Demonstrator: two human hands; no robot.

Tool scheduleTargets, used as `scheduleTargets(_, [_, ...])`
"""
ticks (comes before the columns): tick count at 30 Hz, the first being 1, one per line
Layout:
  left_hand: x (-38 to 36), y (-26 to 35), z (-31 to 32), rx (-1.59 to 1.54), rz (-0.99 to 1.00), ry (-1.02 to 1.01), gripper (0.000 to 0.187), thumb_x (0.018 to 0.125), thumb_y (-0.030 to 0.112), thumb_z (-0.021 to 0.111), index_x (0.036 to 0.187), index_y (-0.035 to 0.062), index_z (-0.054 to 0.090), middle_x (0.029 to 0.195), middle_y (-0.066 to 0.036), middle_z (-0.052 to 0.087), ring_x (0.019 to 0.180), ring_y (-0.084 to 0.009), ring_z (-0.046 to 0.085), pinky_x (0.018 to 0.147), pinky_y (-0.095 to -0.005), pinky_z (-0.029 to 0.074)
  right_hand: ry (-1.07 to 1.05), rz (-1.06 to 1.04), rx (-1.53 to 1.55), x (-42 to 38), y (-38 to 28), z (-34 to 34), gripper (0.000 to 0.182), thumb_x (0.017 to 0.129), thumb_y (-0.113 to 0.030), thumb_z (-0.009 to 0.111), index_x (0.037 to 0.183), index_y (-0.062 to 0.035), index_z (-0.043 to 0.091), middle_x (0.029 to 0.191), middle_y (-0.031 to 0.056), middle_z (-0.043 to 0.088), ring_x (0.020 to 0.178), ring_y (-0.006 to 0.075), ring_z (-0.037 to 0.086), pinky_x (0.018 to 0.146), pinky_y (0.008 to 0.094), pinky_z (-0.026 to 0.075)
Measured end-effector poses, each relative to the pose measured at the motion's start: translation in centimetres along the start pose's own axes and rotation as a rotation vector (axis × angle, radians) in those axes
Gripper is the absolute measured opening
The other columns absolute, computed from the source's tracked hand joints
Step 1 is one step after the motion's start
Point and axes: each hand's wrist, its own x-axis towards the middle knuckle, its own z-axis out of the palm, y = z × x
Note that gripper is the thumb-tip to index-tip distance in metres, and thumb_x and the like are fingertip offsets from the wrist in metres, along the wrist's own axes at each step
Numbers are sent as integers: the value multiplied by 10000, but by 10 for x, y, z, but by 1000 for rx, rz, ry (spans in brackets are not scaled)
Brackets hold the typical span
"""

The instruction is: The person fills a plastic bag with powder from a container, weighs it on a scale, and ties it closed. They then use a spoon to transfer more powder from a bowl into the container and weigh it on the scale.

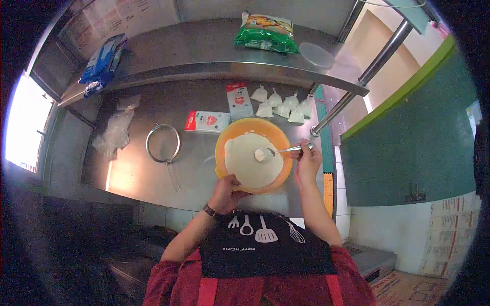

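Observation:
A yellow-orange bowl [220,148] stands on the metal table, with a broad layer of white powder [247,166] inside. My left hand [226,194] grips its near-left rim, thumb over the edge and fingers beneath. In my right hand [308,158] is the handle of a metal spoon [291,149], reaching in over the bowl's right side. A heap of white powder [263,155] sits at the spoon's bowl, over the middle of the layer.
Two red-and-white boxes [208,121] [240,101] lie behind the bowl, beside several knotted bags of white powder [280,104]. Left are a strainer [163,144] and clear plastic bags [115,133]. A shelf [204,69] overhead carries a green packet [267,34], a blue packet [104,61] and a clear lid [316,55].

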Motion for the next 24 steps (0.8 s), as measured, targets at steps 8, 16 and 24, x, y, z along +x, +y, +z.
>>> scheduleTargets(8, [-12, 13, -5, 52, -41, 125, 512, 782, 109, 449, 1275, -27, 431, 1246, -188, 524, 1111, -366, 568, 902, -536, 513, 31, -7, 41, 8, -17, -4, 148, 946, -98, 550, 1011, 25, 600, 761, 105, 650, 574, 162, 619, 519, 288, 530])
scheduleTargets(16, [-48, 17, -52, 17, 66, 280, 510, 756, 108, 456, 1245, -38, 450, 1163, -174, 580, 1053, -339, 610, 869, -492, 549, 141, -39, 25, 15, 1, -34, 132, 958, -116, 555, 975, 0, 616, 795, 90, 656, 589, 124, 607, 534, 248, 531])
scheduleTargets(24, [-66, 8, -72, -33, 91, 315, 548, 747, 104, 446, 1281, -17, 432, 1171, -167, 582, 1053, -311, 617, 859, -446, 559, -9, -386, -415, -12, 68, -51, 184, 980, -119, 517, 986, 36, 616, 834, 101, 665, 696, 170, 640, 647, 270, 528])
